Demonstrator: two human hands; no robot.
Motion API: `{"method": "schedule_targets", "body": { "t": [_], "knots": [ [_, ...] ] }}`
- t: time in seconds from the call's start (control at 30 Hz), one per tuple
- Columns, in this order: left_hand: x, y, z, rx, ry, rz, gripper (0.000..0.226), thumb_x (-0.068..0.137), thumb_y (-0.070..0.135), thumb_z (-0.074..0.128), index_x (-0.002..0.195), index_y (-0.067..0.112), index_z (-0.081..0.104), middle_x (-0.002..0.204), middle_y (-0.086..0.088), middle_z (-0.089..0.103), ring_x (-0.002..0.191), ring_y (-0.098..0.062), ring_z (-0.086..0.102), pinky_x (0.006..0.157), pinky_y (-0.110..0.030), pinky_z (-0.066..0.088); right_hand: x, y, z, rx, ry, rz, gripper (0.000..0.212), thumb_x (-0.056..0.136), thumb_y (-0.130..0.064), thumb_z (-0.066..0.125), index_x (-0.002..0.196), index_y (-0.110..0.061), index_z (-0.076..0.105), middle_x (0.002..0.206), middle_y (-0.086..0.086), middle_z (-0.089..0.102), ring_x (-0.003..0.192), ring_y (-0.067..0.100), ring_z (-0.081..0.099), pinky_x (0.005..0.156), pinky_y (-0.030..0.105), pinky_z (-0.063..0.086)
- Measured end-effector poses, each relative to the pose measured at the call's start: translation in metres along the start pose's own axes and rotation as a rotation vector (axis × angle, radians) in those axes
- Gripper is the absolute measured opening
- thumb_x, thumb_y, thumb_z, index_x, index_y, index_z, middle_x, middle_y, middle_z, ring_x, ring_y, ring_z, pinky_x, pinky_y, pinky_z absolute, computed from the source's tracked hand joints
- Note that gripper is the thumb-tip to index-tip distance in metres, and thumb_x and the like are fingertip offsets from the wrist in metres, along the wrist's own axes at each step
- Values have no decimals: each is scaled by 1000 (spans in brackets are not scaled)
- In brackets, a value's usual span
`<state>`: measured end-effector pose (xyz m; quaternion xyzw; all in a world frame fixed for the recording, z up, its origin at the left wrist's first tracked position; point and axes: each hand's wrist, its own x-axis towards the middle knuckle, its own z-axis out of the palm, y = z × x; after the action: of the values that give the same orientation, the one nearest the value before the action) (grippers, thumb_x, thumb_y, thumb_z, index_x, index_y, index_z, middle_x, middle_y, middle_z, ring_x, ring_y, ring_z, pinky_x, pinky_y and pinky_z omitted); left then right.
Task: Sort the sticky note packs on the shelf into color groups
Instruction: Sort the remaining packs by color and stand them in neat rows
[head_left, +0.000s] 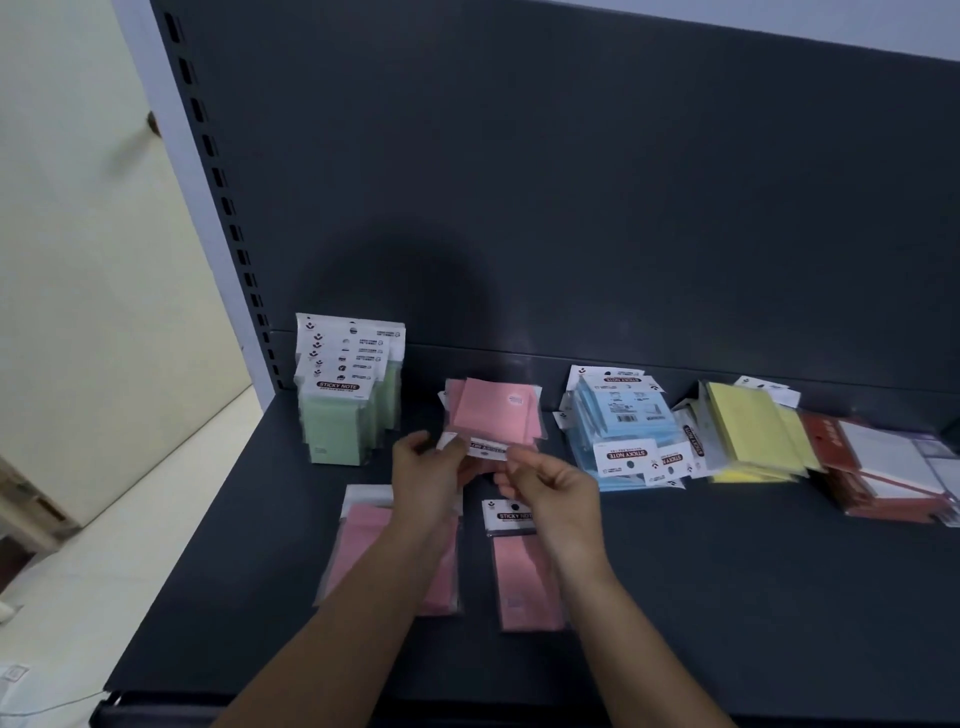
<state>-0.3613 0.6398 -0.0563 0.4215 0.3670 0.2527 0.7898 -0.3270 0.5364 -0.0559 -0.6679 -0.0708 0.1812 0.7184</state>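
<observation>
Both my hands hold a small bundle of pink sticky note packs (493, 415) above the middle of the dark shelf (727, 597). My left hand (428, 467) grips its near left edge, and my right hand (545, 480) pinches its near right edge by the white header. Two more pink packs lie flat below my arms, one on the left (358, 545) and one on the right (519, 577). A row of green packs (343, 410) stands at the back left. Blue packs (621, 431) are piled to the right, then yellow packs (748, 431).
A stack of red and white packs (883, 467) lies at the far right of the shelf. The dark back panel (571, 208) rises behind everything, with a slotted upright (218, 182) at the left. Pale floor (104, 519) lies beyond the shelf's left edge.
</observation>
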Motion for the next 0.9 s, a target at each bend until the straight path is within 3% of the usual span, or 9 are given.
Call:
{"method": "schedule_targets", "body": {
  "t": [0.1, 0.17, 0.3, 0.4, 0.5, 0.57, 0.67, 0.77, 0.9],
  "knots": [
    [-7, 3, 4, -85, -60, -159, 4, 88, 0, 57, 88, -2, 60, 78, -15, 63, 59, -19, 63, 50, -22, 53, -11, 0, 0, -97, -166, -103, 19, 84, 5, 61, 94, -8, 71, 84, 1, 74, 78, 9, 69, 75, 18, 54],
    [-12, 3, 4, -26, -72, -152, 9, 89, 2, 56, 82, 5, 61, 74, -10, 64, 61, -18, 61, 49, -22, 50, -16, -1, -1, -114, -267, -123, 18, 85, 5, 60, 97, -3, 70, 78, 0, 74, 74, 9, 69, 69, 18, 54],
    [-24, 13, 2, 18, -147, 40, 16, 93, 3, 50, 83, 9, 62, 72, -2, 67, 57, -8, 65, 49, -18, 51, -21, -12, -14, -170, -109, -237, 29, 87, 4, 55, 83, -19, 72, 52, 2, 63, 46, 7, 54, 46, 17, 43],
    [-35, 22, -4, 169, -252, 227, 21, 91, 4, 52, 84, 18, 66, 72, 7, 72, 63, 0, 66, 52, -13, 49, -16, -28, -26, -411, 77, -523, 26, 84, -6, 59, 84, -30, 67, 75, -8, 66, 70, 11, 58, 66, 22, 47],
    [-46, 26, -3, 310, -348, 363, 22, 89, 3, 53, 81, 18, 67, 70, 7, 69, 63, -2, 62, 55, -14, 48, -11, -40, -37, -633, 7, -659, 29, 84, -22, 62, 111, -32, 58, 110, -23, 55, 108, -4, 48, 93, 9, 35],
    [-50, 22, 1, 334, -396, 355, 18, 88, 4, 54, 83, 15, 67, 75, 0, 66, 66, -8, 60, 57, -18, 48, -9, -45, -45, -620, -134, -542, 32, 86, -20, 64, 111, -38, 54, 108, -25, 55, 103, -11, 48, 87, 4, 35],
    [-54, 10, 9, 240, -418, 183, 12, 88, 6, 57, 85, 12, 67, 78, -2, 70, 67, -12, 64, 54, -20, 50, -11, -48, -60, -364, -209, -276, 17, 85, -13, 64, 90, -29, 66, 78, -4, 64, 67, -2, 59, 61, 15, 45],
    [-58, -4, 18, 138, -431, -34, 11, 85, 9, 63, 95, 13, 63, 81, -3, 73, 66, -12, 69, 52, -21, 52, -14, -40, -80, -128, -112, -42, 4, 83, -13, 65, 81, -16, 67, 66, -2, 65, 58, 7, 59, 51, 15, 45],
    [-64, -28, 31, 193, -436, -140, 40, 81, 9, 69, 115, 13, 49, 99, -4, 70, 86, -14, 70, 65, -20, 54, -17, -16, -105, -108, 153, 92, 6, 86, -17, 64, 89, -13, 60, 80, 2, 68, 66, 10, 61, 53, 20, 46]
  ]
}}
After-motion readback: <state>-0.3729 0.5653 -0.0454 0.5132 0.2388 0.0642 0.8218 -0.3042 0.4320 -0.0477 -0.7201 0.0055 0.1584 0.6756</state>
